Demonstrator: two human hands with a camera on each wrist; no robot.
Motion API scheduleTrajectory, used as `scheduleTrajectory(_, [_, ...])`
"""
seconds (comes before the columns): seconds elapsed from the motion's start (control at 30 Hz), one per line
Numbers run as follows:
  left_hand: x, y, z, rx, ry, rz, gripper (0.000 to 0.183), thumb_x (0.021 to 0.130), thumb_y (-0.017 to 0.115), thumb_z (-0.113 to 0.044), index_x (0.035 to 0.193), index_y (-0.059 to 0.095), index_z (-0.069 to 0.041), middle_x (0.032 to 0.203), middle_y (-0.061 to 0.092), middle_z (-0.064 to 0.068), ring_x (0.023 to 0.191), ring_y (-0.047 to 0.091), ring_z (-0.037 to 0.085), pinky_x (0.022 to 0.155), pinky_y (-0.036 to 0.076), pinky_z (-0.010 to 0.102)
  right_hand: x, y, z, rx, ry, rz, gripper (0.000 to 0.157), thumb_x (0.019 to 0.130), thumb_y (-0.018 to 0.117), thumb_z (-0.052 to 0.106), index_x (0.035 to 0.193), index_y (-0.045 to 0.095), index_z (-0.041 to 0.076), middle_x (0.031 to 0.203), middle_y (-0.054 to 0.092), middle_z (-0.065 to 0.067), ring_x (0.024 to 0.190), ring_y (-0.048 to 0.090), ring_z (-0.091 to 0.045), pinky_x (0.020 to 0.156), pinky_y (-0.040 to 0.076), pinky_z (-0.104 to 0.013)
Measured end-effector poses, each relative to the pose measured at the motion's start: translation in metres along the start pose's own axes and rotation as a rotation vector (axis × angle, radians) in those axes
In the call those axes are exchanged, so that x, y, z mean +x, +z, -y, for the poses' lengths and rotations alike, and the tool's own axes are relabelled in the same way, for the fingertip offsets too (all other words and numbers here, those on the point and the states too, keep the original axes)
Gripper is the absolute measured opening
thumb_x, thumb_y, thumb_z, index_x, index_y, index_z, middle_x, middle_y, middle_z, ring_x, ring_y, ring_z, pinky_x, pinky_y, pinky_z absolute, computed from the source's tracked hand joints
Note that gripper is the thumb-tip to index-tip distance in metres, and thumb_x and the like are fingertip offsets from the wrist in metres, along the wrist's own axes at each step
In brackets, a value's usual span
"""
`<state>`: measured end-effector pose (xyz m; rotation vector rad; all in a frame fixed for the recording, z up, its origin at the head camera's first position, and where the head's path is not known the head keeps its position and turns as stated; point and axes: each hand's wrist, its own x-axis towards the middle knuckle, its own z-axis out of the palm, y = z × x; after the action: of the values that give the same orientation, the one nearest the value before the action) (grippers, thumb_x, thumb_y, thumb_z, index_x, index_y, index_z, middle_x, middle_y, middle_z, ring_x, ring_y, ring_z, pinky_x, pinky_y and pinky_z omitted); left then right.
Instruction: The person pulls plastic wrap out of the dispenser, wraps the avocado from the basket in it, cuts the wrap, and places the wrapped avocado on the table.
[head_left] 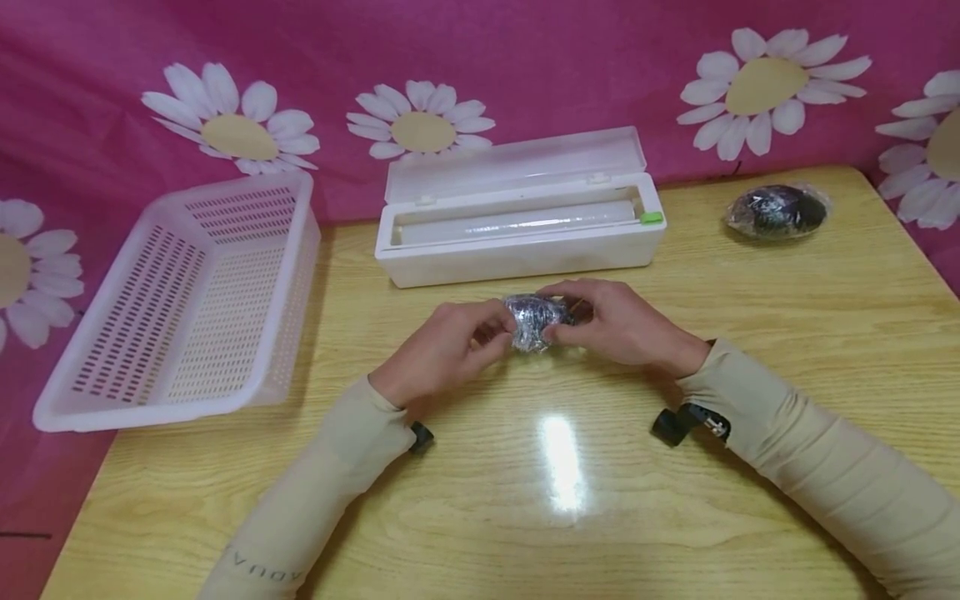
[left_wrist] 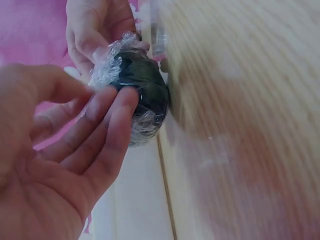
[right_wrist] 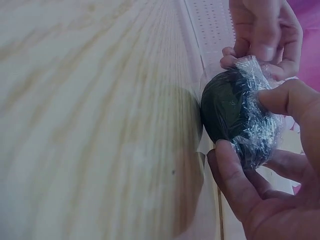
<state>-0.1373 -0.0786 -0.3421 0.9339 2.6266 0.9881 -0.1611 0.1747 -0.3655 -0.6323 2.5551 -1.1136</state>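
A dark, rounded item wrapped in crinkled cling film [head_left: 534, 321] is held at the table's middle, close over the wood. My right hand [head_left: 618, 323] grips its right end, thumb on the near side and fingers round the far side. At the opposite end my left hand [head_left: 457, 337] pinches the bunched film with thumb and fingers. In the left wrist view, the left fingertips lie against the dark item's [left_wrist: 142, 85] film. The right wrist view shows the right thumb pressing the wrap and the fingers beneath the dark body [right_wrist: 220, 107].
Behind the hands stands a white cling film dispenser [head_left: 517, 262], lid raised, with a film roll [head_left: 517, 223] inside and a green slider [head_left: 651, 218]. A white perforated basket [head_left: 273, 333] is at the left. Another film-wrapped dark item [head_left: 778, 212] lies at the back right.
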Motion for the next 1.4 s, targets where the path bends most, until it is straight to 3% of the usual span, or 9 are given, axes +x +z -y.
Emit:
scheduleTrajectory(0.17, [0.005, 0.000, 0.002, -0.079, -0.066, 0.021, 0.013, 0.104, 0.062, -0.017, 0.116, 0.061, -0.013, 0.106, 0.079, 0.004, 0.096, 0.075, 0.012, 0.086, 0.061, 0.029, 0.000, -0.002, -0.001, -0.002, -0.003, 0.004, 0.054, 0.093, 0.074, 0.025, 0.145, 0.060, 0.018, 0.127, 0.069, -0.008, 0.104, 0.063, -0.021, 0.087, 0.053, -0.034])
scheduleTrajectory(0.27, [0.007, 0.001, 0.004, -0.122, -0.100, -0.004, 0.028, 0.100, 0.069, -0.020, 0.120, 0.050, -0.015, 0.098, 0.079, 0.003, 0.087, 0.074, 0.010, 0.079, 0.059, 0.028, 0.000, -0.002, -0.001, 0.006, -0.016, 0.013, 0.054, 0.093, 0.075, 0.025, 0.145, 0.060, 0.018, 0.128, 0.069, -0.008, 0.105, 0.064, -0.021, 0.089, 0.054, -0.036])
scheduleTrajectory(0.37, [0.009, 0.003, 0.008, -0.086, -0.107, -0.053, 0.045, 0.095, 0.076, -0.026, 0.129, 0.048, -0.016, 0.091, 0.071, -0.001, 0.081, 0.066, 0.011, 0.075, 0.055, 0.028, 0.000, -0.002, -0.001, 0.013, -0.027, 0.022, 0.055, 0.093, 0.075, 0.025, 0.146, 0.060, 0.018, 0.129, 0.069, -0.007, 0.106, 0.065, -0.020, 0.089, 0.055, -0.036])
scheduleTrajectory(0.5, [0.010, 0.004, 0.011, 0.023, -0.055, -0.106, 0.057, 0.093, 0.077, -0.031, 0.143, 0.057, -0.017, 0.117, 0.066, 0.004, 0.103, 0.065, 0.017, 0.090, 0.058, 0.032, 0.000, -0.002, -0.001, 0.007, -0.035, 0.022, 0.054, 0.094, 0.074, 0.025, 0.145, 0.060, 0.018, 0.128, 0.069, -0.007, 0.105, 0.065, -0.020, 0.089, 0.055, -0.035])
scheduleTrajectory(0.6, [0.012, 0.005, 0.011, 0.056, 0.005, -0.151, 0.049, 0.093, 0.077, -0.029, 0.138, 0.065, -0.016, 0.136, 0.065, 0.005, 0.120, 0.066, 0.020, 0.102, 0.058, 0.036, 0.000, -0.004, -0.001, -0.002, -0.028, 0.018, 0.052, 0.095, 0.073, 0.026, 0.144, 0.061, 0.019, 0.126, 0.070, -0.007, 0.105, 0.064, -0.020, 0.089, 0.054, -0.035])
scheduleTrajectory(0.8, [0.015, 0.009, 0.008, 0.072, 0.048, -0.268, 0.031, 0.088, 0.082, -0.024, 0.112, 0.072, -0.008, 0.114, 0.076, 0.006, 0.103, 0.074, 0.018, 0.091, 0.062, 0.030, -0.001, -0.007, 0.001, 0.003, 0.028, 0.017, 0.057, 0.094, 0.075, 0.030, 0.145, 0.053, 0.019, 0.124, 0.072, -0.012, 0.108, 0.068, -0.024, 0.092, 0.055, -0.041])
scheduleTrajectory(0.97, [0.016, 0.009, 0.003, 0.128, 0.023, -0.269, 0.019, 0.089, 0.081, -0.027, 0.098, 0.080, -0.010, 0.102, 0.079, 0.005, 0.095, 0.075, 0.019, 0.085, 0.062, 0.033, -0.003, -0.010, 0.002, -0.001, 0.052, 0.011, 0.043, 0.095, 0.074, 0.033, 0.131, 0.056, 0.016, 0.128, 0.072, -0.014, 0.117, 0.070, -0.029, 0.099, 0.057, -0.050])
scheduleTrajectory(1.17, [0.018, 0.008, -0.005, 0.234, 0.029, -0.238, 0.021, 0.095, 0.076, -0.027, 0.102, 0.080, -0.008, 0.104, 0.080, 0.007, 0.088, 0.075, 0.019, 0.080, 0.062, 0.034, -0.004, -0.011, 0.003, -0.016, 0.018, -0.045, 0.033, 0.099, 0.071, 0.030, 0.123, 0.059, 0.010, 0.130, 0.064, -0.013, 0.120, 0.067, -0.032, 0.099, 0.058, -0.050])
scheduleTrajectory(1.4, [0.023, 0.009, -0.004, 0.317, 0.103, -0.289, 0.023, 0.097, 0.073, -0.029, 0.115, 0.080, -0.015, 0.109, 0.081, 0.003, 0.074, 0.071, 0.011, 0.066, 0.056, 0.029, -0.005, -0.004, 0.004, -0.072, -0.128, -0.209, 0.017, 0.099, 0.071, 0.021, 0.098, 0.059, 0.009, 0.115, 0.063, -0.010, 0.114, 0.070, -0.029, 0.095, 0.059, -0.047])
